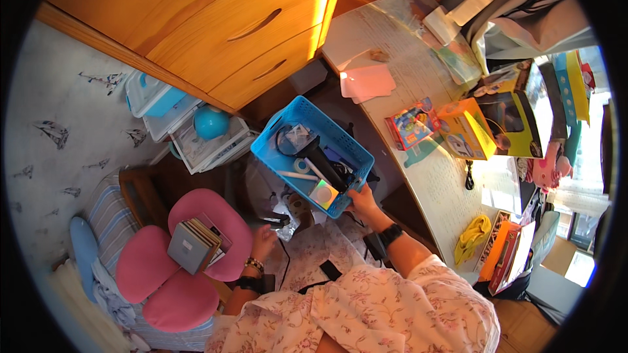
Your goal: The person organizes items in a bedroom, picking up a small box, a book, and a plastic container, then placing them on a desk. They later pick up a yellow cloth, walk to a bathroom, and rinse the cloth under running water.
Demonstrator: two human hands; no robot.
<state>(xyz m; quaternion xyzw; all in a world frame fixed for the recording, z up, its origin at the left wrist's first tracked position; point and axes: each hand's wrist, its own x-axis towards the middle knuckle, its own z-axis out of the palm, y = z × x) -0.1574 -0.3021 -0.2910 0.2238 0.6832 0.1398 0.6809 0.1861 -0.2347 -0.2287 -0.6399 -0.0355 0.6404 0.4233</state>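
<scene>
A blue plastic basket (pixel 289 108) is gripped at its near right corner by my right hand (pixel 364 203), which wears a dark wristband. Inside lie a black handheld device (pixel 328 164), a roll of tape (pixel 301 165), a white stick-like item (pixel 297 175) and a shiny square item (pixel 324 194). My left hand (pixel 265 242), with a beaded bracelet and a dark wristband, is in the air with nothing visible in it. It is beside a pink cushioned chair (pixel 181 206), on which rests a stack of books (pixel 189 242).
A desk (pixel 417 191) runs along the right, bearing boxes (pixel 466 130), pink paper (pixel 368 81) and a yellow cloth (pixel 472 239). Wooden drawers (pixel 235 59) stand ahead. White storage drawers (pixel 211 147) hold up a blue ball (pixel 211 122) at left. A striped bed (pixel 110 206) is behind the chair.
</scene>
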